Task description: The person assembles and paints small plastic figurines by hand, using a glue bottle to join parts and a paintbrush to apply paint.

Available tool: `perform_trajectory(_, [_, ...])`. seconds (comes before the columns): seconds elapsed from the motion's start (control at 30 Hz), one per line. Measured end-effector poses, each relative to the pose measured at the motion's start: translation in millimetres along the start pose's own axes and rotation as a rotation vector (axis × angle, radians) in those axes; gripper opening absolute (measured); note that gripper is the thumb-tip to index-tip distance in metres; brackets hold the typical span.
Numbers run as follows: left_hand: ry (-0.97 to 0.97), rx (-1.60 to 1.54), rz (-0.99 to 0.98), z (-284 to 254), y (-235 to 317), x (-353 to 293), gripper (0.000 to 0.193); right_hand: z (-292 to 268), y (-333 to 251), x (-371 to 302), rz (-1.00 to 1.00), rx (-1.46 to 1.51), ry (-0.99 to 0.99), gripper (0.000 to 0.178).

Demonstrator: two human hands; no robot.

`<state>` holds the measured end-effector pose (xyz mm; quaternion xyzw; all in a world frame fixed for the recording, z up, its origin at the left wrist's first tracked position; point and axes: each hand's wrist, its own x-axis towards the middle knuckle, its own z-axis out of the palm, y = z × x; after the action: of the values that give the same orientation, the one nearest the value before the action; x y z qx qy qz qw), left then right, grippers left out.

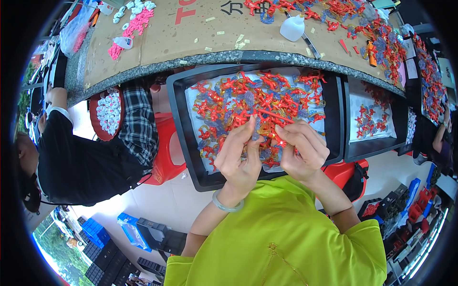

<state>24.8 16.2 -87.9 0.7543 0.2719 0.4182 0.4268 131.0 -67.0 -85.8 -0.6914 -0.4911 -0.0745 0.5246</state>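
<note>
My left hand (240, 156) and my right hand (305, 148) meet over a black tray (177, 102) lined with white sheet. The fingers of my right hand pinch a small glossy red plastic figure (277, 137), and a thin red stick (275, 116) juts out above them. Thumb and forefinger of my left hand close on a small piece whose kind is mostly hidden, right beside the figure. Beneath both hands lies a heap of similar red figures (229, 88) with yellow and purple translucent parts. I wear a pale bangle (228, 204) on my left wrist.
A cardboard-covered bench (191, 38) runs along the far side, bearing a white bottle (292, 27), a metal tool (310, 45) and more figures. A second black tray (372, 145) adjoins on the right. At left a person in black sits by a red bowl (95, 121) of white pieces.
</note>
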Motion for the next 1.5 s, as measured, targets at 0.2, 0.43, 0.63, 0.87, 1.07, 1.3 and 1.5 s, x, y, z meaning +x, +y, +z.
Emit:
perform_trajectory(0.2, [-0.012,-0.049,-0.014,-2.0,-5.4,-5.2,0.030,-1.2,-6.0,-1.3,-0.027,-0.011,0.018,0.033])
perform_trajectory(0.43, [-0.197,-0.505,-0.378,-4.3,7.8,-4.5,0.060,-15.1,-20.6,-0.7,-0.035,-0.015,-0.027,0.031])
perform_trajectory(0.63, [-0.330,-0.883,-0.355,-1.7,-1.4,-13.1,0.092,-24.4,-18.1,-0.8,0.006,0.049,-0.103,0.038])
perform_trajectory(0.87, [-0.311,-0.857,-0.415,2.7,-0.3,-12.5,0.082,-23.6,-17.6,-11.5,0.049,0.032,-0.115,0.039])
perform_trajectory(1.07, [-0.361,-0.805,-0.421,0.7,-3.3,-9.5,0.078,-23.9,-17.0,-9.9,0.198,0.058,-0.113,0.030])
perform_trajectory(1.3, [-0.304,-0.659,-0.394,-1.9,-0.6,-8.2,0.073,-20.7,-7.0,-15.3,0.629,0.599,-0.050,0.043])
perform_trajectory(1.5, [-0.431,-0.326,-0.158,-9.7,-14.0,-9.5,0.073,-26.8,-5.6,-13.0,1.200,1.121,-0.294,0.046])
